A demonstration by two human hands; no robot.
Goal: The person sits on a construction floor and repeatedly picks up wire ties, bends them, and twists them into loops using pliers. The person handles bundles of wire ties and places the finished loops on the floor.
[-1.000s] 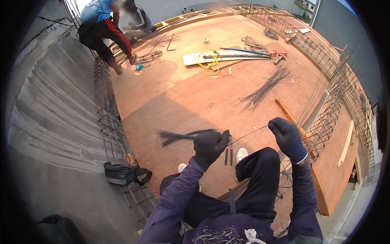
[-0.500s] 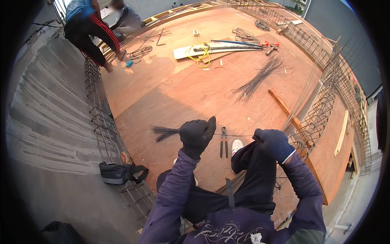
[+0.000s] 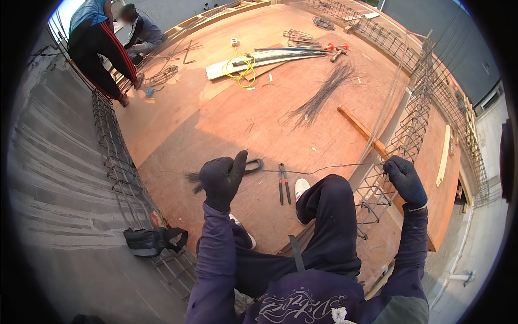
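My left hand, in a dark glove, is closed on a bundle of thin dark tie wire, its frayed ends fanning out to the left. To the right of the thumb, a dark bent loop shows. A single wire strand stretches with a slight sag from there to my right hand, gloved too, whose fingers pinch its end over the right rebar cage. Between the hands, red-handled pincers lie on the plywood deck, beside my white shoe.
Loose tie wire is spread farther off, near a wooden batten. Rebar cages run along both sides. A black bag rests at left. Beyond lie a yellow cord, hammers and two people.
My right hand has moved right and drawn a longer length of wire away from the bundle. My left hand has shifted left, and the loop beside it now shows. The view has shifted slightly.
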